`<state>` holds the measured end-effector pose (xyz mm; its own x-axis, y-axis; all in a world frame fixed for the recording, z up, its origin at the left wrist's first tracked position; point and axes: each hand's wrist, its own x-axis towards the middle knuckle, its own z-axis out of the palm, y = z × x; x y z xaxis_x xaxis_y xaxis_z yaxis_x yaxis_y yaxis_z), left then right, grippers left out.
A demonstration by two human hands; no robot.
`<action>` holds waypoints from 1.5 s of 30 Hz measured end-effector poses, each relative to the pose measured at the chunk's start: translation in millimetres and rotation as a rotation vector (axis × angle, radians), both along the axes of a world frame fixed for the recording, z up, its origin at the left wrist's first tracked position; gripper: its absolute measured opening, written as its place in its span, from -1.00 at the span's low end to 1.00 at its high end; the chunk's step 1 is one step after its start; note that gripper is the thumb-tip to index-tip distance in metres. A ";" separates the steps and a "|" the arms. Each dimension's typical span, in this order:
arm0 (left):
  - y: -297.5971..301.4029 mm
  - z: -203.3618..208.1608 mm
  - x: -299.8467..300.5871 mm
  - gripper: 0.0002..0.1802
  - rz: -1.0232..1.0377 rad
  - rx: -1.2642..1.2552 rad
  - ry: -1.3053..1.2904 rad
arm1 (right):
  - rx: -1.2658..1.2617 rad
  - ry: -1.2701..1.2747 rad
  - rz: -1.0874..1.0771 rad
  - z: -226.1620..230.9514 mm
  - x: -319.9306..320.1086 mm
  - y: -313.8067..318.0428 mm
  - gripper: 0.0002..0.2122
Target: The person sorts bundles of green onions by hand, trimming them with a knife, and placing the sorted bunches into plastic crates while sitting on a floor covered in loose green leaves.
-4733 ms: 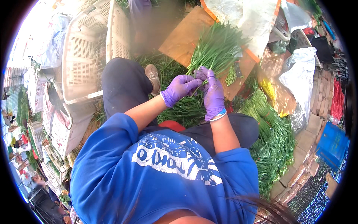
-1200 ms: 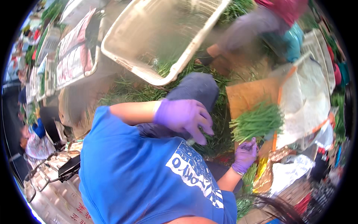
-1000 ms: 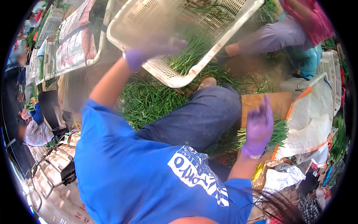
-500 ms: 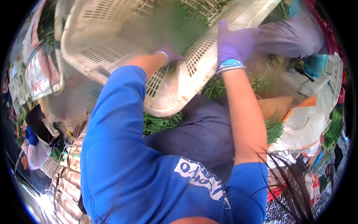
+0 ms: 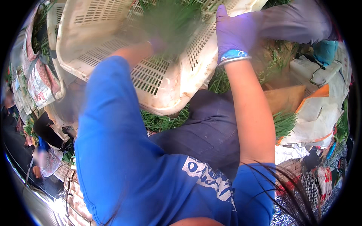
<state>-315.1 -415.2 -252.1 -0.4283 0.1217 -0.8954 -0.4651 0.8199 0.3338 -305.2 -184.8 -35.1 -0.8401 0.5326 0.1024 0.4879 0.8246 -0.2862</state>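
Observation:
A white slotted plastic crate [image 5: 177, 88] lies tilted before me, its inside facing me. Deep in it is my left hand [image 5: 156, 44], purple-gloved and blurred, closed against a bunch of long, thin green leaves [image 5: 171, 28]. The leaves are smeared by motion and hide most of its fingers. My right hand [image 5: 237, 34], in a purple glove with a blue band and bangle at the wrist, holds the crate's right rim. Its thumb points up along the inside of the rim; the other fingers are mostly hidden.
Loose greens [image 5: 166, 122] lie under the crate by my dark trousers [image 5: 203, 124]. A person's grey-sleeved or trousered limb [image 5: 298, 22] reaches in at upper right. White sacking [image 5: 313, 124] and a cardboard piece [image 5: 284, 98] are on the right. Another crate with a sack [image 5: 41, 79] stands left.
My left hand and the bunch of leaves have moved left and farther into the crate. The crate has shifted slightly left and up. My right hand stays at its rim.

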 end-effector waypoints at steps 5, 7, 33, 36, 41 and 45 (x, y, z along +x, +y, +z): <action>-42.6 38.9 -42.0 -0.57 0.419 0.338 -0.461 | -0.167 -0.140 -0.149 -4.8 -6.3 2.2 -0.12; -61.1 56.0 -40.8 -0.72 0.426 0.370 -0.343 | -0.106 -0.174 -0.145 -5.3 -6.5 2.4 -0.13; 113.3 403.0 232.3 -0.29 -0.587 1.150 -0.394 | -1.672 0.808 0.510 269.3 316.0 49.4 -0.34; 132.0 398.0 256.7 -0.27 -0.771 1.262 -0.584 | -1.520 0.698 0.338 289.4 372.0 54.5 -0.55; 172.6 373.6 275.5 -0.38 -1.122 1.212 -0.538 | -1.005 0.598 0.126 284.9 421.1 41.6 -0.71; 185.6 371.1 310.8 -0.61 -0.938 1.370 -0.135 | -0.961 0.833 0.089 265.7 444.2 33.2 -0.68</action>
